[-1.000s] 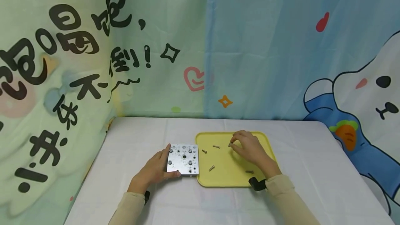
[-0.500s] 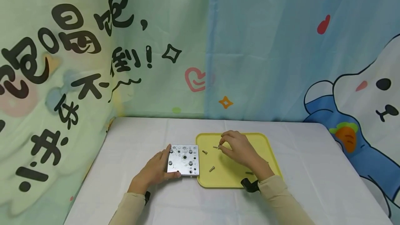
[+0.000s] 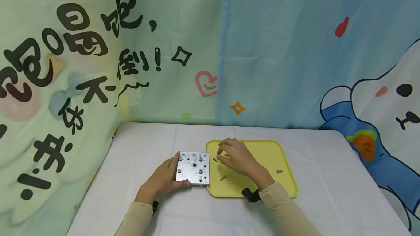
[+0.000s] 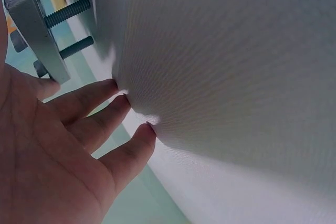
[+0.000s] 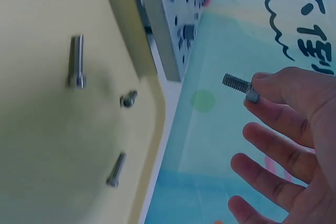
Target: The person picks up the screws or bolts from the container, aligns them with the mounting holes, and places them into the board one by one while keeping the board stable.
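My left hand (image 3: 161, 177) holds the left side of a silver metal plate (image 3: 187, 176), its thumb at the near edge. Several bolts sit in the plate's holes. In the left wrist view, threaded bolt ends (image 4: 68, 12) stick out beneath it, and three fingertips (image 4: 143, 136) press the white cloth. Between thumb and index finger, my right hand (image 3: 241, 158) pinches a bolt (image 5: 237, 83) over the left part of the yellow tray (image 3: 264, 152), just right of the plate. The other right fingers are spread apart in the right wrist view.
Loose bolts lie on the tray, among them one near the front left (image 3: 222, 178) and one at the right (image 3: 279, 171). The plate's right edge overlaps the tray's left rim. White cloth (image 3: 197, 214) covers the table, with printed curtains (image 3: 170, 105) behind it.
My right hand has moved left across the tray with the bolt pinched, closer to the plate. The bolt at the tray's right now shows clear of the arm. My left hand stays put.
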Tool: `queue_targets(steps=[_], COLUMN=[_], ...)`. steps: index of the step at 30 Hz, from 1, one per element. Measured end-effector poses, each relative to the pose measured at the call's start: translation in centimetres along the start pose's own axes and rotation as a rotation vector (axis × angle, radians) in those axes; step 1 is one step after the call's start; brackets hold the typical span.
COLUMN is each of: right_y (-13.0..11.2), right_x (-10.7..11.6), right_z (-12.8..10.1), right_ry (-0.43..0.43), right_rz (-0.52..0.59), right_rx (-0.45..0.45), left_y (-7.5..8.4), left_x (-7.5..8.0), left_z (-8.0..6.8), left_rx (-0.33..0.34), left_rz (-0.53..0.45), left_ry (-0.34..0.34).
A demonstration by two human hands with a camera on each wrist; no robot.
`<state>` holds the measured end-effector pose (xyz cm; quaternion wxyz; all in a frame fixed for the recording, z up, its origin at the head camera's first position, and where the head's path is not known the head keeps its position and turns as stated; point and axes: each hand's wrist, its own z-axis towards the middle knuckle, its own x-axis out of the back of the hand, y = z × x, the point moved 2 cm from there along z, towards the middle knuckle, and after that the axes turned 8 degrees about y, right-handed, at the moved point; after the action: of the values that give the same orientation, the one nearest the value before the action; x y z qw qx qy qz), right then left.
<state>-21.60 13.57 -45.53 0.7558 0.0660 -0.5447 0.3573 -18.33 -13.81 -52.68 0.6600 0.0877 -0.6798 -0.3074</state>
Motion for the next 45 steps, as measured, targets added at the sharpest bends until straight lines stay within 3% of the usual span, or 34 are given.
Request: queue_targets(steps=[12, 26, 45], right_y=[-2.4, -3.7, -4.0], right_x=[-2.7, -5.5, -6.0], right_z=[1.7, 2.6, 2.7], right_ry=[-0.04, -0.108, -0.122], right_rz=[0.041, 0.042, 0.03], right_rx=[0.054, 0.054, 0.043], left_y=[-0.2, -0.5, -0.5], left_x=[-0.1, -0.3, -0.2], left_z=[0.1, 0.1, 0.0], left_rx=[-0.011, 0.009, -0.01], left_rz=[-0.001, -0.008, -0.008], left_ry=[-0.007, -0.018, 0.001])
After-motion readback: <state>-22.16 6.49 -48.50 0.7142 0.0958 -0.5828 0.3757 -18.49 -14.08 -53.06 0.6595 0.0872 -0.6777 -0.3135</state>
